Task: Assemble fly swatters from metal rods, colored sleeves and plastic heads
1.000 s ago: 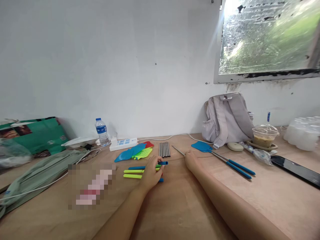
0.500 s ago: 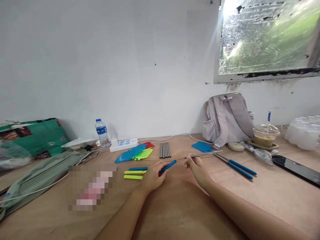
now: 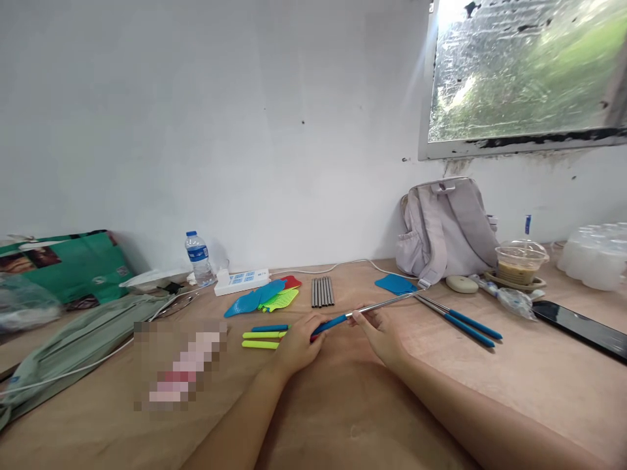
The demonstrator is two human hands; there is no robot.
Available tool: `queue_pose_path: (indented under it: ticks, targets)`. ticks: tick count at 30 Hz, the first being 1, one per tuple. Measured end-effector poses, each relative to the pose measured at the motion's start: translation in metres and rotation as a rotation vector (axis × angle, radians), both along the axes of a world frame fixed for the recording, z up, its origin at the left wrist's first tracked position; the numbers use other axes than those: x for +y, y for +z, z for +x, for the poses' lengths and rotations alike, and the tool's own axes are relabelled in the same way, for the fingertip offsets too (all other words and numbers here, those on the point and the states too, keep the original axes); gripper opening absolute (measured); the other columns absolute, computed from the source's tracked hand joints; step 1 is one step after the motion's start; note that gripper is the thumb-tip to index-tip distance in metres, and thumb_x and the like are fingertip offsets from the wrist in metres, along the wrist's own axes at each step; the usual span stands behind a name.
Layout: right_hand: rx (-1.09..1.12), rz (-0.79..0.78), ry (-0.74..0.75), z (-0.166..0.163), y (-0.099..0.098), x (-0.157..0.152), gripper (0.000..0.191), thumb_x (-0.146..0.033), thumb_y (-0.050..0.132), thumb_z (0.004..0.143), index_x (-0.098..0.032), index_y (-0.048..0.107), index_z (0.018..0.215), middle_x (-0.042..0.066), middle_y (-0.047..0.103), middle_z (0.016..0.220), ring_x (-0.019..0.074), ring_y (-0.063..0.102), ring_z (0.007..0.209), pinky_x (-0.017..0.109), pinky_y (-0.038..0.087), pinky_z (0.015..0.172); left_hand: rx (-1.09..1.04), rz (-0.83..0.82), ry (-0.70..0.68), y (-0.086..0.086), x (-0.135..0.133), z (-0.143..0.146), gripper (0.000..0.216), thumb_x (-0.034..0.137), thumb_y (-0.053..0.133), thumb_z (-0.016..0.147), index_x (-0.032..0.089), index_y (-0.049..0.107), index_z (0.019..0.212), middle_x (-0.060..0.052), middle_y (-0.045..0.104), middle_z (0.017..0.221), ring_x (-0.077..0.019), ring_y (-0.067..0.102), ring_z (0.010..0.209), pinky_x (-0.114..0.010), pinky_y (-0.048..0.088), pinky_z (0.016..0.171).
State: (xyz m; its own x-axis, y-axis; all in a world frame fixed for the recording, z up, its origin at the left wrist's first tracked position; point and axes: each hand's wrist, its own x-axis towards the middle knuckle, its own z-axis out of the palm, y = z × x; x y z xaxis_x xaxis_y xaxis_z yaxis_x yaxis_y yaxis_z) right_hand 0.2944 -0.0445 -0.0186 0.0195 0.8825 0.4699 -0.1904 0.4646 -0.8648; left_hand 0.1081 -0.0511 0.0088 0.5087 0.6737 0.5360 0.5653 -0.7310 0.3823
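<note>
My left hand (image 3: 298,343) is closed around a blue handle grip (image 3: 329,324), held just above the wooden table (image 3: 353,405). My right hand (image 3: 377,329) pinches a thin metal rod (image 3: 389,303) whose near end meets the open end of the blue grip. The rod slants up and to the right towards a blue swatter head (image 3: 396,284). More loose grips, blue and yellow-green (image 3: 262,335), lie left of my left hand. A row of grey metal rods (image 3: 322,292) lies behind my hands.
Blue, yellow-green and red swatter heads (image 3: 267,298) lie by a white power strip (image 3: 241,281) and a water bottle (image 3: 198,258). Two finished blue-handled swatters (image 3: 460,321), a grey backpack (image 3: 443,228), a lidded drink cup (image 3: 519,261) and a phone (image 3: 580,326) sit right. A green bag (image 3: 68,261) lies left.
My right hand lifted the metal rod and swung its near end to the blue grip. My left hand raised the grip off the pile to meet it.
</note>
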Motion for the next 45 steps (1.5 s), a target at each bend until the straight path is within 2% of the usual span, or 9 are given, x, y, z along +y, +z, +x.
queue_pose_path:
  ticks: [9, 21, 26, 28, 30, 33, 37, 40, 45]
  targets:
    - [0.033, -0.050, 0.050, 0.001, 0.005, 0.000, 0.030, -0.044, 0.066, 0.065, -0.018, 0.054, 0.074, 0.000, 0.059, 0.065, 0.0162, 0.058, 0.065, 0.033, 0.048, 0.065, 0.016, -0.004, -0.005, 0.000, -0.002, -0.001, 0.028, 0.018, 0.044, 0.081, 0.022, 0.055, 0.106, -0.006, 0.060, 0.102, -0.0179, 0.053, 0.097, -0.032, 0.042, 0.086]
    - [0.151, -0.230, 0.288, 0.006, 0.006, 0.001, 0.027, -0.036, 0.070, 0.061, -0.018, 0.054, 0.074, -0.001, 0.061, 0.071, 0.0136, 0.060, 0.065, 0.031, 0.048, 0.067, 0.015, 0.015, -0.039, 0.002, -0.005, -0.001, 0.029, 0.023, 0.040, 0.084, 0.022, 0.054, 0.109, -0.005, 0.060, 0.104, -0.0163, 0.053, 0.098, -0.030, 0.043, 0.086]
    - [0.130, -0.281, 0.378, 0.013, 0.010, -0.001, 0.025, -0.031, 0.068, 0.061, -0.019, 0.047, 0.063, -0.001, 0.061, 0.068, 0.0134, 0.059, 0.059, 0.030, 0.046, 0.062, 0.072, 0.032, -0.051, 0.000, -0.005, -0.001, 0.027, 0.028, 0.042, 0.084, 0.022, 0.056, 0.107, -0.004, 0.063, 0.101, -0.0151, 0.057, 0.092, -0.027, 0.045, 0.081]
    - [0.073, -0.277, 0.375, 0.016, 0.012, -0.001, 0.025, -0.036, 0.059, 0.067, -0.018, 0.044, 0.059, 0.002, 0.062, 0.070, 0.0142, 0.058, 0.058, 0.031, 0.046, 0.061, 0.097, 0.043, -0.055, -0.001, -0.004, 0.000, 0.027, 0.030, 0.042, 0.084, 0.024, 0.057, 0.106, -0.003, 0.065, 0.098, -0.0146, 0.059, 0.088, -0.027, 0.046, 0.079]
    - [0.007, -0.285, 0.377, 0.018, 0.014, -0.001, 0.030, -0.043, 0.039, 0.076, -0.018, 0.043, 0.059, 0.006, 0.062, 0.073, 0.0155, 0.058, 0.057, 0.033, 0.046, 0.060, 0.130, 0.060, -0.055, -0.001, -0.005, 0.001, 0.027, 0.032, 0.042, 0.084, 0.024, 0.058, 0.105, -0.002, 0.065, 0.096, -0.0144, 0.059, 0.086, -0.026, 0.046, 0.077]
    - [-0.088, -0.315, 0.402, 0.018, 0.014, -0.002, 0.041, -0.043, 0.018, 0.080, -0.018, 0.049, 0.069, 0.008, 0.061, 0.075, 0.0161, 0.057, 0.056, 0.032, 0.046, 0.057, 0.177, 0.094, -0.035, 0.001, -0.007, 0.004, 0.027, 0.034, 0.042, 0.084, 0.023, 0.058, 0.103, -0.003, 0.066, 0.094, -0.0159, 0.059, 0.086, -0.028, 0.045, 0.077]
    - [-0.189, -0.298, 0.532, 0.006, 0.011, -0.007, 0.048, -0.056, 0.025, 0.077, -0.017, 0.053, 0.086, 0.006, 0.060, 0.072, 0.0159, 0.056, 0.054, 0.028, 0.042, 0.050, 0.178, 0.107, -0.055, 0.003, -0.014, 0.010, 0.025, 0.032, 0.040, 0.085, 0.022, 0.056, 0.102, -0.003, 0.065, 0.094, -0.0159, 0.059, 0.087, -0.028, 0.043, 0.078]
    - [-0.158, -0.268, 0.642, -0.002, 0.009, -0.014, 0.060, -0.069, 0.029, 0.072, -0.017, 0.054, 0.091, 0.006, 0.061, 0.074, 0.0176, 0.058, 0.061, 0.027, 0.042, 0.051, 0.171, 0.087, -0.099, 0.004, -0.019, 0.015, 0.022, 0.029, 0.040, 0.085, 0.021, 0.055, 0.099, -0.002, 0.064, 0.095, -0.0151, 0.058, 0.088, -0.027, 0.043, 0.078]
    - [-0.104, -0.282, 0.641, -0.007, 0.006, -0.016, 0.060, -0.071, 0.035, 0.069, -0.019, 0.053, 0.092, 0.003, 0.060, 0.072, 0.0152, 0.056, 0.057, 0.027, 0.042, 0.051, 0.168, 0.051, -0.121, 0.004, -0.021, 0.016, 0.021, 0.027, 0.040, 0.085, 0.021, 0.053, 0.100, -0.003, 0.064, 0.099, -0.0151, 0.058, 0.091, -0.027, 0.042, 0.080]
